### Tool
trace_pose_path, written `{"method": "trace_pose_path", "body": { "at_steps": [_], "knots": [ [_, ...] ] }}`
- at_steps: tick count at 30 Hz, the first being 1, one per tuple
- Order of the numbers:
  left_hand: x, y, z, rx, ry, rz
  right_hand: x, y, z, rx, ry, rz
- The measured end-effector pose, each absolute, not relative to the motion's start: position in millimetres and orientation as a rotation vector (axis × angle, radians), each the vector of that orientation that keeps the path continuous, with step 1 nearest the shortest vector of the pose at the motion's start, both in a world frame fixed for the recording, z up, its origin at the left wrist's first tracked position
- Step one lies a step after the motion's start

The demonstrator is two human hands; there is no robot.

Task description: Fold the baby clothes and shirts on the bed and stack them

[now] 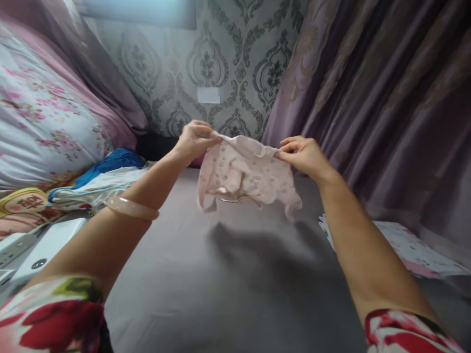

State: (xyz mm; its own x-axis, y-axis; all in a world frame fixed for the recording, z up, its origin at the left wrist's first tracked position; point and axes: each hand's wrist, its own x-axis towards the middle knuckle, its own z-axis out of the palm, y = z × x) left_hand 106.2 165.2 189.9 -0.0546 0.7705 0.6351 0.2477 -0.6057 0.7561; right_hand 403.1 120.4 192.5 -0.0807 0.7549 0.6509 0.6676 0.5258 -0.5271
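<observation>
A small pale pink baby top [250, 171] with a fine dotted print hangs in the air above the grey bed sheet [165, 294]. Its upper edge is stretched between my hands, and the lower part droops in loose folds. My left hand [196, 137] pinches one upper corner between thumb and fingers. At the opposite corner my right hand [300, 153] grips the cloth the same way. The garment's shadow falls on the sheet below it. A pale bangle [132, 208] circles my left forearm.
Folded clothes [99, 184] and a blue cloth [114, 164] lie at left, near a white box-like device [51, 250] and a power strip [16, 252]. Flowered bedding [47, 108] rises behind them. Folded printed fabric [412, 245] rests at right beneath purple curtains [386, 98]. Patterned wallpaper [239, 54] stands behind.
</observation>
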Motion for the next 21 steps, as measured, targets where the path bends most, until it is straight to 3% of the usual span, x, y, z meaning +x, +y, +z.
{"method": "trace_pose_path", "body": {
  "at_steps": [3,13,21],
  "knots": [
    [111,162,192,1.839,1.071,1.782,407,127,192,-1.124,-1.804,0.152],
    [115,156,180,1.638,1.092,1.478,402,160,172,-1.097,-1.666,0.221],
    [125,177,163,1.725,1.255,1.678,380,153,174,-1.236,-1.717,-0.192]
  ]
}}
